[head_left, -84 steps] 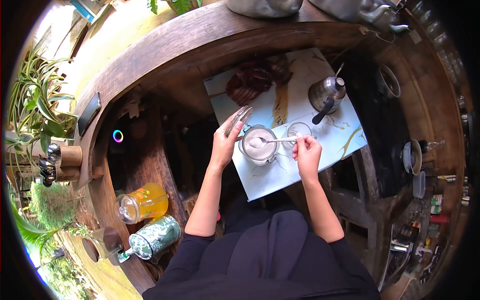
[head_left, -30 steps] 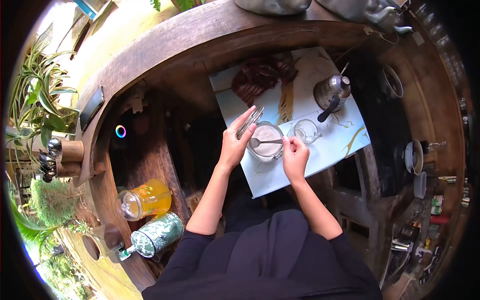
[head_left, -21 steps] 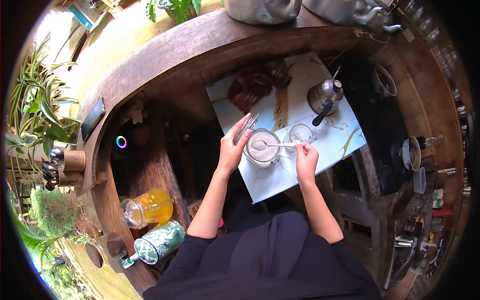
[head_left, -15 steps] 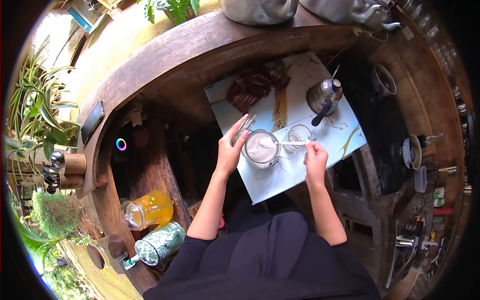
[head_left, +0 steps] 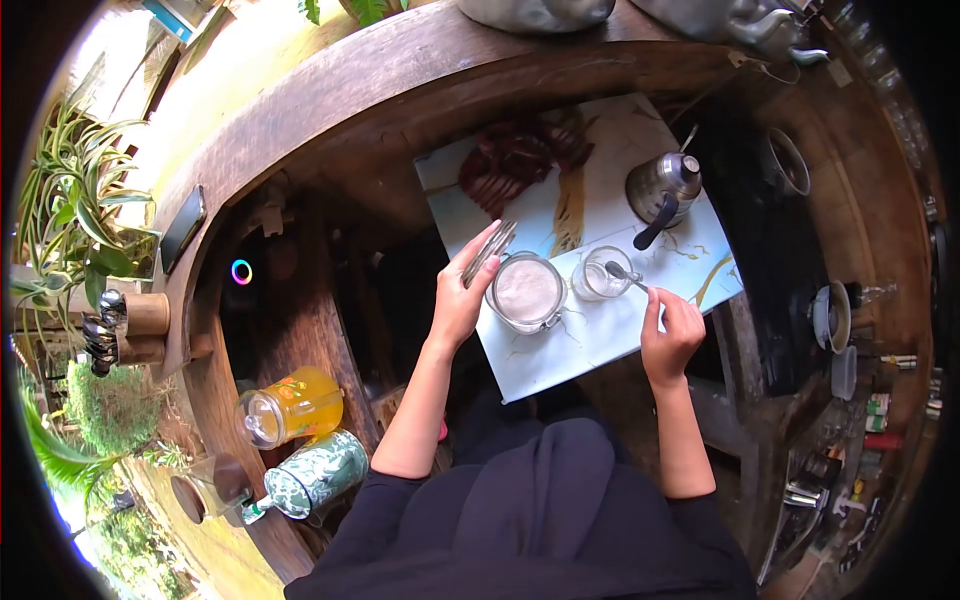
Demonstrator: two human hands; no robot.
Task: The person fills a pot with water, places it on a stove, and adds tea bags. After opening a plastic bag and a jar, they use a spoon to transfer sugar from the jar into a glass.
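Note:
My left hand (head_left: 462, 305) holds the tilted-up lid (head_left: 490, 252) of a clip-top glass jar (head_left: 550, 321). White, fine-grained stuff resembling sugar (head_left: 527, 290) fills much of the jar. Pinched in my right hand (head_left: 672, 335) is a spoon (head_left: 628, 274), its bowl dipping over or into a clear glass mug (head_left: 584, 283) just right of the jar. A little white matter appears inside the mug. Behind the mug stands a steel gooseneck kettle (head_left: 662, 188) with a black handle. Jar, mug and kettle rest on a marble-patterned tabletop (head_left: 545, 365).
A dark red bundle (head_left: 505, 170) lies at the tabletop's far side. A curved wooden counter (head_left: 350, 90) wraps around, bearing large metal kettles (head_left: 535, 12) and a phone (head_left: 183, 230). To the left are an orange drink jar (head_left: 310, 402) and a green-and-white patterned container (head_left: 322, 473).
My right hand has moved right, taking the spoon from above the jar to the mug. The spoon bowl, heaped with white before, now looks dark. My left hand keeps hold of the lid.

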